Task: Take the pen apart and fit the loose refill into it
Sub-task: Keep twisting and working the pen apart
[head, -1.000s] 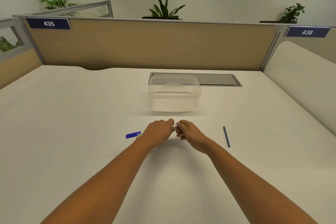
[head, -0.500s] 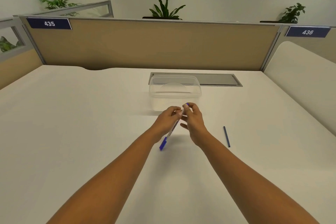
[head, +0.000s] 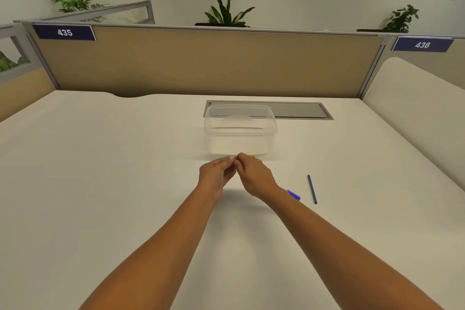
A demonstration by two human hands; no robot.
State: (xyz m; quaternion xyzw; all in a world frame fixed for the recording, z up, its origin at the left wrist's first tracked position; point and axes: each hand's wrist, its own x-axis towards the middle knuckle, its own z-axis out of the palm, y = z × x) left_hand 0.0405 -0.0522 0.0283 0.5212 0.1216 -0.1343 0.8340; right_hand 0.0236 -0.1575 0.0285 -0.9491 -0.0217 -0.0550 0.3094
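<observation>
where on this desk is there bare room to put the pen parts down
Free: the wide stretch of desk left of the left hand, and the near strip between the forearms. Crowded: right of the right hand, where the blue pen end and loose refill lie, and ahead, by the clear container.

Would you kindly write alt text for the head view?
Both hands, left hand and right hand, pinch a pen together above a white desk. A dark loose refill lies right; a clear container sits behind.
</observation>
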